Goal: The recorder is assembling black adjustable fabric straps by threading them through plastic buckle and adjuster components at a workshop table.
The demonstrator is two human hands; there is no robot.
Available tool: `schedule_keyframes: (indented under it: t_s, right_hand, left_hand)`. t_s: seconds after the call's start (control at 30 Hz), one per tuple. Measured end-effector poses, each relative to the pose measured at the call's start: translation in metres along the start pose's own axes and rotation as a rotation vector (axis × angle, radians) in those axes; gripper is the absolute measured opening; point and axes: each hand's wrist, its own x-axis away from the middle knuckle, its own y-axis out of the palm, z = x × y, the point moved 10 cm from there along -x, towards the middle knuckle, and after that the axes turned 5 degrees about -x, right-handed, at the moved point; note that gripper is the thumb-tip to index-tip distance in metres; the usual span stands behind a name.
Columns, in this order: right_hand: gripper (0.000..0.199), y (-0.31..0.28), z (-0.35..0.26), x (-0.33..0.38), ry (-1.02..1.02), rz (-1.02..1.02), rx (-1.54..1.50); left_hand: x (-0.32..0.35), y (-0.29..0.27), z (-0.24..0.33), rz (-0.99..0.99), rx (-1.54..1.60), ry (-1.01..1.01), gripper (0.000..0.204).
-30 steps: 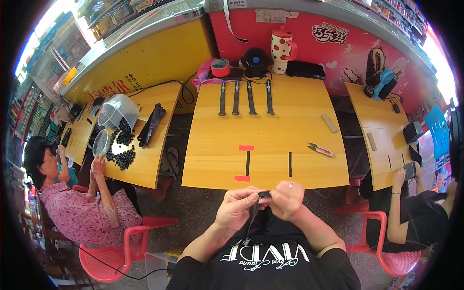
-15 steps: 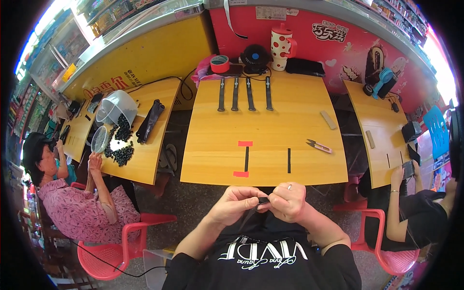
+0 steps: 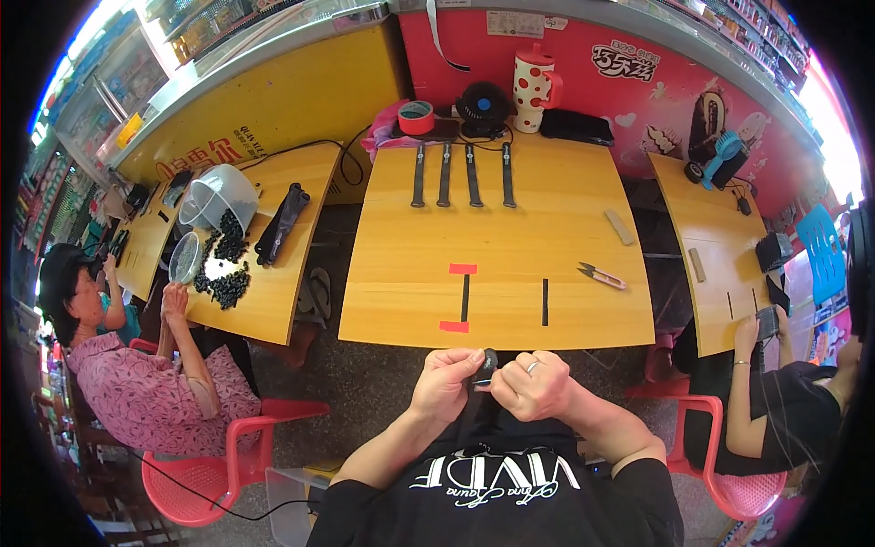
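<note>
Close to my body, in front of the table's near edge, my left hand pinches a black strap between thumb and fingers. A dark rounded end of it stands up beside the fingertips. My right hand, with a ring on one finger, is curled closed against the lower part of the strap, where a small pale edge shows. Its fingers hide most of what they grip. Several dark straps with rounded ends lie in a row on the far part of the wooden table.
On the table are thread snips, a grey block, red tape marks and black strips. A fan, spotted tumbler and red tape roll stand behind. People sit at tables left and right.
My hands have turned the strap, so its dark rounded end now stands up between them. The left hand has shifted slightly up and the right slightly left.
</note>
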Motion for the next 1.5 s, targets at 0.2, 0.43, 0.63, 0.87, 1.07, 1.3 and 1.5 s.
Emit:
schedule_keyframes:
  t_s: [0.2,0.43,0.63,0.87,1.07,1.3,1.5]
  right_hand:
    - [0.029,0.013,-0.031,-0.008,-0.106,-0.046,-0.374]
    - [0.036,-0.016,-0.016,-0.024,0.035,0.067,-0.732]
    - [0.027,-0.015,0.02,-0.012,0.244,0.097,-0.831]
    - [0.022,-0.021,0.038,-0.004,0.246,0.236,-1.203]
    - [0.029,0.035,0.097,0.006,0.969,0.215,-1.251]
    - [0.053,0.088,0.065,-0.035,0.987,0.06,-1.503]
    - [0.065,0.102,0.039,-0.033,0.959,0.081,-1.605]
  left_hand:
    - [-0.024,-0.071,0.028,0.221,0.192,0.063,0.021]
    - [-0.08,-0.179,0.135,0.508,0.428,0.233,0.022]
    - [-0.126,-0.184,0.172,0.856,-0.067,0.498,0.022]
    - [-0.147,-0.188,0.21,0.65,-0.022,0.483,0.025]
    - [-0.081,-0.077,0.238,0.389,-0.063,0.641,0.028]
    - [-0.028,-0.041,0.263,0.396,-0.248,0.851,0.03]
    - [-0.031,-0.051,0.259,0.387,-0.19,0.822,0.03]
